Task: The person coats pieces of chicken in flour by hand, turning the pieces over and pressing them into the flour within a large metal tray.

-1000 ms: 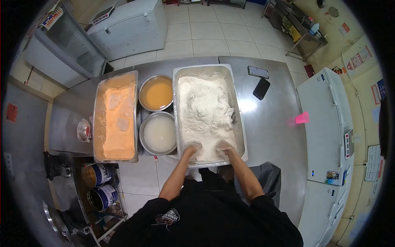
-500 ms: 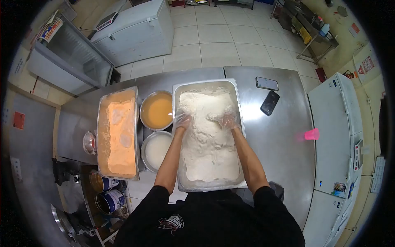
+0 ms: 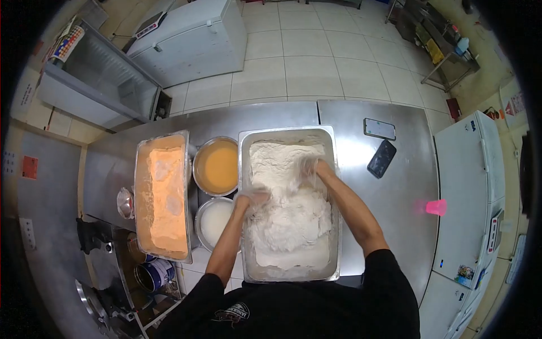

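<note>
A deep metal pan [image 3: 282,133] in front of me holds pale flour [image 3: 291,226], heaped loosely in its near half. My left hand [image 3: 255,196], in a thin clear glove, is at the pan's left side, at the edge of the heap. Farther off, over the flour's right half, is my right hand [image 3: 307,170], also gloved. Motion smears the fingers of both hands, so I cannot make out whether they hold any flour.
Left of the pan stand a bowl of orange-yellow liquid [image 3: 217,166], a bowl of whitish contents [image 3: 217,221] and a pan of orange powder [image 3: 168,231]. Two phones [image 3: 381,159] and a pink cup [image 3: 436,207] are on the right of the steel table [image 3: 384,203].
My left hand has come nearer and rightward in the pan; my right hand has moved slightly away. Flour now rises in a heap in the near half. The camera view has shifted a little.
</note>
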Demonstrator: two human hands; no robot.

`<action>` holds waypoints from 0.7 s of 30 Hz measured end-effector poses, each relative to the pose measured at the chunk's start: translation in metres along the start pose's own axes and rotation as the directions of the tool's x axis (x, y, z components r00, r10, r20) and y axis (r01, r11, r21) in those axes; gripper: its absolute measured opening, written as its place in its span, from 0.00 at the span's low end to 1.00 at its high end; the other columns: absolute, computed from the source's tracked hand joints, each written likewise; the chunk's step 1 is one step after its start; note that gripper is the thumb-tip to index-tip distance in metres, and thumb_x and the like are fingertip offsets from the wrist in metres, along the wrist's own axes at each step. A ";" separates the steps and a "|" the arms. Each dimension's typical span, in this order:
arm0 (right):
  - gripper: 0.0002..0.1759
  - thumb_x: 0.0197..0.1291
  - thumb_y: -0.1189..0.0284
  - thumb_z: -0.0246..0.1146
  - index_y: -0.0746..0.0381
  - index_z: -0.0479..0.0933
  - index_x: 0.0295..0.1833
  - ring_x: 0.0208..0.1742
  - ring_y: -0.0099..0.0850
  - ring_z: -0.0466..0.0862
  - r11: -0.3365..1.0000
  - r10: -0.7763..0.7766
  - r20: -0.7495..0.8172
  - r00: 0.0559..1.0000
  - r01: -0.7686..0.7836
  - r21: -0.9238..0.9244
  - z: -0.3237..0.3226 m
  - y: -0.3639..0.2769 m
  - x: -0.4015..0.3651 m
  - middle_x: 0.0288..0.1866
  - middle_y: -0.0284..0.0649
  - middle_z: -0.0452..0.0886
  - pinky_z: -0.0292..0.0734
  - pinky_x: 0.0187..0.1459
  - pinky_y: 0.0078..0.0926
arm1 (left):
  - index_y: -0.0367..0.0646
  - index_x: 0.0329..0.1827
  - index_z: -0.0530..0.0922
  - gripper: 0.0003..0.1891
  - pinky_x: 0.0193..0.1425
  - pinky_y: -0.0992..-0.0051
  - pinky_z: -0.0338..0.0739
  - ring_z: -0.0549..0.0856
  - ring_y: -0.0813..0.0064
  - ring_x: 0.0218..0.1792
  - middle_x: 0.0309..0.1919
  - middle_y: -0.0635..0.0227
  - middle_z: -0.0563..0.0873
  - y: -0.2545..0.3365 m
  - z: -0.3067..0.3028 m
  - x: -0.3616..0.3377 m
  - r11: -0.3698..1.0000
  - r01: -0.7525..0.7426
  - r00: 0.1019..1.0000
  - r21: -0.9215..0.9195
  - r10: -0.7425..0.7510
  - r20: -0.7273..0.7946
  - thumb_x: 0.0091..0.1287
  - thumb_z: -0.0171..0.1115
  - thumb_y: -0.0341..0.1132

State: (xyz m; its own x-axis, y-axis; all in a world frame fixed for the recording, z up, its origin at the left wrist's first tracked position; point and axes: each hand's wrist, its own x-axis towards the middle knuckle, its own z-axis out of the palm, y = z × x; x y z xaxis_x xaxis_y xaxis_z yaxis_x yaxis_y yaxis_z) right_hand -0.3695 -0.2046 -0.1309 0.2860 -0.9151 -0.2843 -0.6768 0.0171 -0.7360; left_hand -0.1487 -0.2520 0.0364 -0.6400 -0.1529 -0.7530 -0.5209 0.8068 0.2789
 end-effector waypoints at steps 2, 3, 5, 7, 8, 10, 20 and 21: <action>0.10 0.42 0.64 0.50 0.59 0.69 0.27 0.29 0.27 0.70 0.984 -0.041 -0.125 0.991 0.061 0.166 0.025 0.029 0.030 0.28 0.37 0.71 0.64 0.31 0.22 | 0.31 0.35 0.68 0.17 0.48 0.70 0.57 0.65 0.60 0.45 0.41 0.46 0.65 -0.031 0.008 0.027 0.993 -0.044 0.959 -0.110 0.011 -0.283 0.48 0.36 0.34; 0.10 0.42 0.64 0.49 0.59 0.68 0.26 0.28 0.27 0.70 0.964 -0.057 -0.194 0.979 0.104 0.244 0.032 0.034 0.046 0.26 0.37 0.70 0.65 0.29 0.23 | 0.31 0.35 0.67 0.17 0.49 0.70 0.57 0.62 0.60 0.47 0.43 0.46 0.63 -0.022 -0.020 0.023 0.904 0.202 0.868 -0.377 -0.344 -0.358 0.47 0.37 0.33; 0.09 0.41 0.65 0.49 0.60 0.67 0.22 0.24 0.26 0.69 0.901 -0.069 -0.331 0.941 0.201 0.384 0.038 0.031 0.069 0.23 0.37 0.69 0.65 0.25 0.25 | 0.33 0.40 0.65 0.19 0.50 0.72 0.56 0.60 0.58 0.49 0.46 0.47 0.61 -0.046 -0.048 0.050 0.981 0.194 0.960 0.012 -0.188 -0.207 0.47 0.37 0.35; 0.11 0.42 0.64 0.48 0.60 0.67 0.24 0.25 0.27 0.69 0.967 -0.056 -0.247 0.967 0.114 0.227 0.044 -0.002 0.056 0.24 0.37 0.69 0.65 0.26 0.25 | 0.34 0.40 0.66 0.19 0.49 0.72 0.57 0.61 0.59 0.48 0.46 0.49 0.61 -0.060 -0.034 0.070 0.956 0.180 0.903 -0.231 -0.253 -0.346 0.47 0.38 0.36; 0.11 0.43 0.63 0.47 0.60 0.67 0.25 0.25 0.27 0.69 0.987 -0.057 -0.182 0.982 0.082 0.137 0.040 -0.015 0.043 0.24 0.37 0.69 0.65 0.27 0.25 | 0.35 0.40 0.66 0.20 0.49 0.72 0.57 0.62 0.59 0.48 0.46 0.49 0.62 -0.069 -0.014 0.093 0.925 0.148 0.867 -0.350 -0.292 -0.404 0.46 0.39 0.37; 0.13 0.44 0.62 0.45 0.61 0.67 0.27 0.26 0.27 0.70 0.998 -0.060 -0.011 0.998 0.060 0.001 0.017 -0.031 0.009 0.25 0.37 0.70 0.65 0.28 0.25 | 0.37 0.38 0.67 0.19 0.46 0.71 0.59 0.66 0.59 0.44 0.42 0.51 0.65 -0.101 0.063 0.155 0.961 0.165 0.893 -0.223 -0.242 -0.380 0.46 0.39 0.40; 0.19 0.49 0.60 0.39 0.60 0.66 0.40 0.30 0.28 0.71 0.922 0.137 -0.061 0.989 -0.150 -0.357 0.051 -0.069 -0.123 0.31 0.36 0.71 0.66 0.32 0.21 | 0.39 0.25 0.69 0.14 0.33 0.67 0.64 0.72 0.64 0.30 0.28 0.57 0.73 -0.006 0.195 0.075 0.891 0.130 0.911 -0.435 -0.281 -0.303 0.49 0.38 0.39; 0.18 0.49 0.60 0.40 0.60 0.67 0.39 0.30 0.28 0.71 0.937 0.155 -0.050 0.987 -0.162 -0.310 0.063 -0.069 -0.127 0.31 0.36 0.71 0.66 0.32 0.22 | 0.39 0.25 0.69 0.14 0.33 0.67 0.64 0.72 0.64 0.30 0.27 0.57 0.73 0.001 0.201 0.067 0.827 0.162 0.886 -0.538 -0.362 -0.289 0.49 0.38 0.40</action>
State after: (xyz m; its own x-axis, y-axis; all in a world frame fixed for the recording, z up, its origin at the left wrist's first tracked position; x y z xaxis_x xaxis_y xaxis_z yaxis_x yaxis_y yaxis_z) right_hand -0.3168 -0.0640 -0.0826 0.1438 -0.9203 -0.3637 -0.8909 0.0397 -0.4525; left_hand -0.0785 -0.1468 -0.1339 -0.5420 -0.5927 -0.5958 -0.8386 0.3359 0.4288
